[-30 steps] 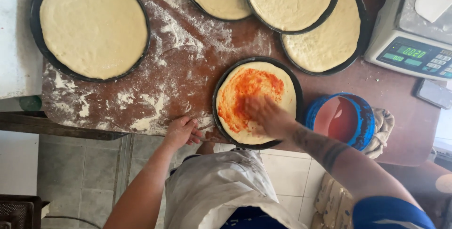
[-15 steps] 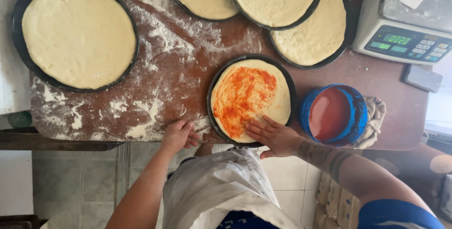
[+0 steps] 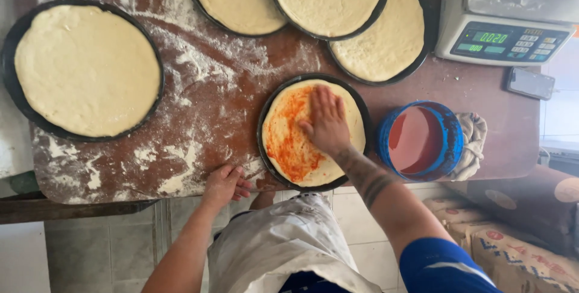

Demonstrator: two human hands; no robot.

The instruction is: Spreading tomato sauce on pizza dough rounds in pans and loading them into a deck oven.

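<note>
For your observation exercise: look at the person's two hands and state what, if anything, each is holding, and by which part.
Nothing is held. The right hand lies flat, palm down, on the sauced dough in its dark pan. The left hand rests on the floured table's near edge.

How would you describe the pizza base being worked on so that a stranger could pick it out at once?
On the floury wooden table, look at the near edge, left of the blue sauce tub. The sauced base lies there under the right hand. Alone among the bases, it is smeared with red sauce.
</note>
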